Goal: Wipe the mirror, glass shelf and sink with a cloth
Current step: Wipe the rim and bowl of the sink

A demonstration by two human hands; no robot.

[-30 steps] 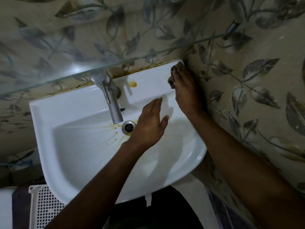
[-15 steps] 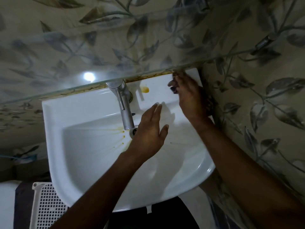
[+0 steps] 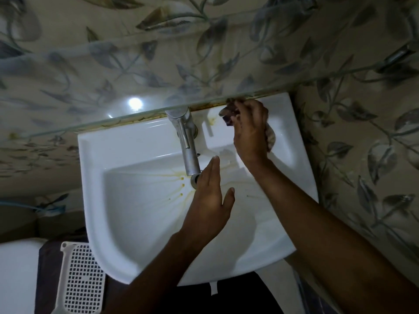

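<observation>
One sink (image 3: 140, 223), one tap (image 3: 187, 141), one drain (image 3: 195, 179), one glass shelf (image 3: 90, 91) and one cloth (image 3: 229, 112). Two hands: the left (image 3: 209, 200) and the right (image 3: 250, 130). One white basket (image 3: 82, 279) near left.

Your right hand (image 3: 250, 130) covers most of the cloth (image 3: 229, 111), so you see only dark scraps at the fingertips and a pale fold by the wrist. Your left hand (image 3: 209, 200) hides part of the drain (image 3: 195, 178). The glass shelf (image 3: 136, 87) blurs the sink's (image 3: 127, 143) back edge and runs off both sides. The white basket (image 3: 82, 277) and both forearms are cut off at the bottom.
</observation>
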